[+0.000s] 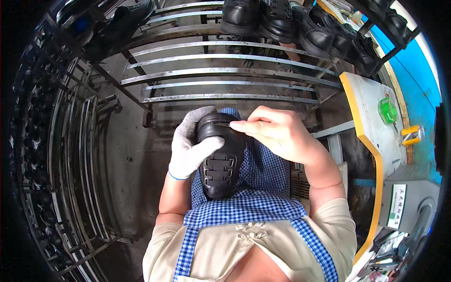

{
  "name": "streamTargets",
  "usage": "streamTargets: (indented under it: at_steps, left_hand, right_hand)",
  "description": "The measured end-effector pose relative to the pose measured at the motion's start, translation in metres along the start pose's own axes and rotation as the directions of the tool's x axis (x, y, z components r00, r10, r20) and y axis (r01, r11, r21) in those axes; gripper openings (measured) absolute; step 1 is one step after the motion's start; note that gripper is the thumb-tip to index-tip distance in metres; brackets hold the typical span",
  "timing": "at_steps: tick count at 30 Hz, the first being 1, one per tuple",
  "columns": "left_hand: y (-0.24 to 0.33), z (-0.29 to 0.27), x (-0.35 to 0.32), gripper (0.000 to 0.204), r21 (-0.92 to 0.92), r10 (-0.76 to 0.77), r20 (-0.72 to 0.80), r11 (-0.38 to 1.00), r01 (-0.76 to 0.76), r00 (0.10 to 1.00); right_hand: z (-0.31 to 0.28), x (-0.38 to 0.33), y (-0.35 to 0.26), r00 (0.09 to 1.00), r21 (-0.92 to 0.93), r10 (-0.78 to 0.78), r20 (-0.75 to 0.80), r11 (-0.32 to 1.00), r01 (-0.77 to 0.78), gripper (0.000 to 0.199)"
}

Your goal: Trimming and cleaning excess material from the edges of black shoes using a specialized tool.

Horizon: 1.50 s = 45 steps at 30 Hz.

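Observation:
A black leather shoe [221, 152] with strap-like bands across its upper lies over my lap, its rounded end pointing away from me. My left hand [195, 143], in a pale grey knit glove, is closed around the shoe's left side, the thumb pressed on top. My bare right hand [277, 131] is at the shoe's far right, fingers pinched together. A thin, needle-like sliver [222, 125] runs from those fingertips across the far end of the shoe; its exact kind is too small to tell. A blue checked apron [268, 169] lies beneath the shoe.
Ahead stands a metal-bar rack [225, 71] with black shoes [277, 21] on its top. Another rack [80, 160] lines the left. At right, a white table [371, 103] with a yellow edge carries a green container [387, 111] and a yellow roll [412, 135], near a grey machine [413, 197].

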<state>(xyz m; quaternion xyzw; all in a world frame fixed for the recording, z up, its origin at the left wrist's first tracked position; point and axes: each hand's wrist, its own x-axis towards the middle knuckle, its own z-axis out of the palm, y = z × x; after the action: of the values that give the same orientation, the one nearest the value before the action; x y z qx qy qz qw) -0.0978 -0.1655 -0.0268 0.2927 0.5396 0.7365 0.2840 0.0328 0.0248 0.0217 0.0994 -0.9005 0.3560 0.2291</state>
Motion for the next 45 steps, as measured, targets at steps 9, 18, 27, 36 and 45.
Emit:
streamTargets:
  at_steps: [9, 18, 27, 36, 45]
  left_hand:
    - [-0.002, 0.006, -0.009, 0.062, 0.035, 0.006, 0.040, 0.999, -0.007, 0.999]
    - [0.001, 0.010, -0.007, 0.060, 0.028, -0.028, 0.022, 0.999, 0.027, 0.999]
    - [-0.003, 0.010, -0.007, 0.059, 0.076, 0.003, 0.045, 0.997, -0.007, 0.999]
    - [-0.006, 0.012, -0.003, 0.060, 0.087, -0.028, 0.037, 0.996, 0.025, 0.999]
    - [-0.005, 0.003, 0.002, 0.067, 0.040, -0.008, -0.013, 0.999, 0.009, 1.000]
  right_hand:
    - [-0.012, -0.003, -0.015, 0.994, -0.176, 0.008, 0.106, 0.984, 0.010, 0.036]
    - [-0.026, -0.007, -0.018, 0.997, -0.258, 0.023, 0.079, 0.966, -0.002, 0.036]
    - [-0.030, -0.002, -0.025, 0.995, -0.355, 0.025, 0.098, 0.935, 0.012, 0.037]
    - [-0.030, -0.001, -0.014, 0.991, -0.319, 0.035, 0.133, 0.948, 0.009, 0.038]
    - [-0.003, -0.018, 0.027, 0.992, -0.074, 0.105, -0.075, 0.991, -0.111, 0.037]
